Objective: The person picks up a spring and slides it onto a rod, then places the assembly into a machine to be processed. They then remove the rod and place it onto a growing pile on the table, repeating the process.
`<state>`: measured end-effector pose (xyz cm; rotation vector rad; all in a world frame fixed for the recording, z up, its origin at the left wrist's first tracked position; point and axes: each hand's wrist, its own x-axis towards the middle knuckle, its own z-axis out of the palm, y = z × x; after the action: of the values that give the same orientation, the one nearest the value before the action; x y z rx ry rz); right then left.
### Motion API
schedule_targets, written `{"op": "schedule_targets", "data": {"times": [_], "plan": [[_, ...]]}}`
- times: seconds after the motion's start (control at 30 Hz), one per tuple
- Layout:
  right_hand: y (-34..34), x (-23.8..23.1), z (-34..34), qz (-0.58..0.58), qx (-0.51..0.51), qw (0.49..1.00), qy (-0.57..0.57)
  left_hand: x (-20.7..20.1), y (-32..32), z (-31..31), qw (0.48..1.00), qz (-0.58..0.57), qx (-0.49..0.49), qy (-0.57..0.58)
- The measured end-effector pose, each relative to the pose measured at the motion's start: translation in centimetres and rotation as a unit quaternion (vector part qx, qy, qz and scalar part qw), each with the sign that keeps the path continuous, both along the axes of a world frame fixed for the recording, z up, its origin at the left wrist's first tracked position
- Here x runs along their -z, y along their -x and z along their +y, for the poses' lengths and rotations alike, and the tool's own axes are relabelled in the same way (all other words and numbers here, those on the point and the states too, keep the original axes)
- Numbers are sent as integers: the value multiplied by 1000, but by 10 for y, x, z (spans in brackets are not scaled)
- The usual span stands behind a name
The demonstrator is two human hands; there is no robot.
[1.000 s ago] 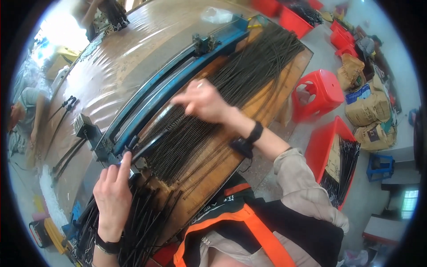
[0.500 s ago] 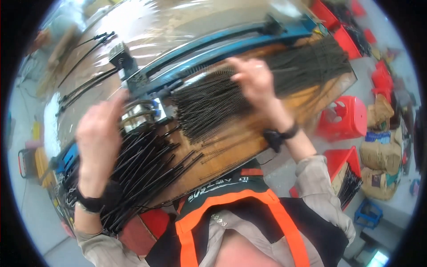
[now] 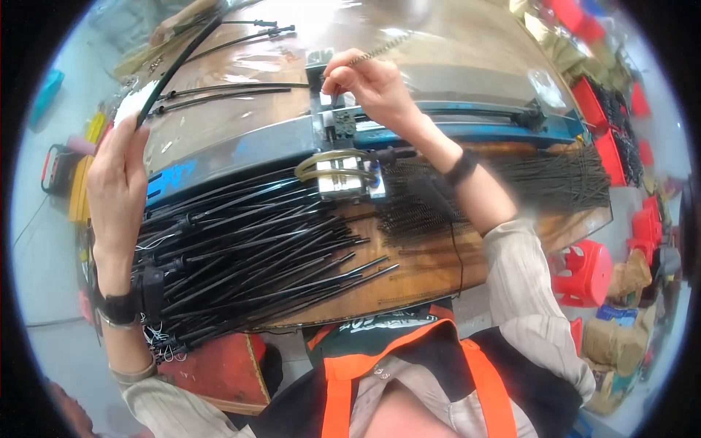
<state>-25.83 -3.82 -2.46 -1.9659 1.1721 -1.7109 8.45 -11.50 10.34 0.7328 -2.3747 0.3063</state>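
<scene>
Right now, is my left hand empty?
No, your left hand grips one end of a long black rod that slants up and to the right.

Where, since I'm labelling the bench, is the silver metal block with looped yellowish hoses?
In the head view, the block sits near centre, between long black tubes at left and dark coiled springs at right.

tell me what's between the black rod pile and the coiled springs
In the head view, a silver block with yellowish hoses sits between the black rod pile and the coiled springs; nearer the person, wooden tabletop shows between them.
</scene>
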Motion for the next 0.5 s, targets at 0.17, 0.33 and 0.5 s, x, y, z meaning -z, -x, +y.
{"op": "schedule_targets", "data": {"times": [0.17,0.33,0.5], "plan": [[-10,-2,-20,-51,-64,996,-42,23,-48,-8,994,-5,-72,-82],[-20,-2,-29,36,-38,995,-79,36,-45,-8,991,-2,-87,-101],[-44,-15,-40,239,-29,939,-245,41,-41,-11,993,1,-78,-94]]}}
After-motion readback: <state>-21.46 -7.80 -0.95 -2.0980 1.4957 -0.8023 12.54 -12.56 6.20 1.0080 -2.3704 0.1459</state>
